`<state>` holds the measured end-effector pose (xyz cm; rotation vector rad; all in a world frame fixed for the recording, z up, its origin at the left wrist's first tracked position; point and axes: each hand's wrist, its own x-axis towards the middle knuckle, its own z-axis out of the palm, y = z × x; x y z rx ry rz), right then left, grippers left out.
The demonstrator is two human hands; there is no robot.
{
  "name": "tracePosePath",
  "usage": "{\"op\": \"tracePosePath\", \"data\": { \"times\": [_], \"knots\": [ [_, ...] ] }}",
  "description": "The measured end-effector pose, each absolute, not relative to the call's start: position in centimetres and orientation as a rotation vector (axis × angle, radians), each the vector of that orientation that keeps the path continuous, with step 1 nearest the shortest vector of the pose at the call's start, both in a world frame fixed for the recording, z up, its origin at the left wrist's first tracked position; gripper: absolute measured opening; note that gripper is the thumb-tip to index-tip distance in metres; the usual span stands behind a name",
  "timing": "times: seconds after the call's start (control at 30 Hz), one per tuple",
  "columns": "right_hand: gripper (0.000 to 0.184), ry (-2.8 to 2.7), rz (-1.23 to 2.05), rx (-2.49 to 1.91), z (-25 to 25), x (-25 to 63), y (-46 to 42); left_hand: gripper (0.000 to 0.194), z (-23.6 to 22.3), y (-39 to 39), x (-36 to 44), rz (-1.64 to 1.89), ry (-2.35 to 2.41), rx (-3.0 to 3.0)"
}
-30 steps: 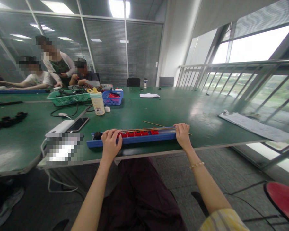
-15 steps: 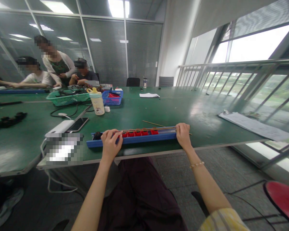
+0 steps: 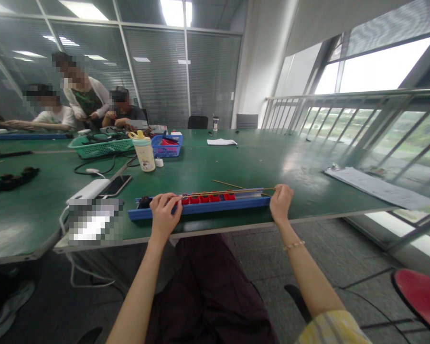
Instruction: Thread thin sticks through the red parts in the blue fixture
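A long blue channel [image 3: 208, 208] lies along the table's front edge, with several red pieces [image 3: 205, 198] in a row inside it and a black part [image 3: 144, 202] at its left end. Above the red pieces stretches a thin brass-coloured strip [image 3: 241, 191]. My right hand [image 3: 281, 203] is closed in a pinch on the strip's right end, just past the channel. Over the channel's left part, my left hand [image 3: 165, 212] has its fingertips closed on the strip's other end, partly hiding it. A second thin strip [image 3: 224, 183] lies behind the channel.
Left of the channel are a phone [image 3: 116, 186], a white power bank [image 3: 88, 191] with cables, and a cream cup [image 3: 144, 155]. Behind stand a green basket [image 3: 103, 150] and a blue basket [image 3: 170, 151]. A clipboard [image 3: 376, 186] lies right. Several people sit or stand far left.
My right hand has moved right, off the channel's right end, and the strip's right end has come with it. My left hand stays almost still.
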<state>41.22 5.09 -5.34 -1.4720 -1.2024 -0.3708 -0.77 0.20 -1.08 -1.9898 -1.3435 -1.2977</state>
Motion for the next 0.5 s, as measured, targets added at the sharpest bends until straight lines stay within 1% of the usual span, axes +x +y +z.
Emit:
{"op": "tracePosePath", "data": {
  "times": [0.2, 0.5],
  "knots": [
    [0.028, -1.067, -0.302, -1.506, -5.5, 41.8, 5.2, 0.017, -1.1, 0.2, -0.8, -1.299, -1.335, -1.983],
    [0.038, -0.851, -0.17, -1.554, -5.7, 42.3, 5.3, 0.018, -1.0, 0.4, -0.8, -1.302, -1.351, -1.993]
  ]
}}
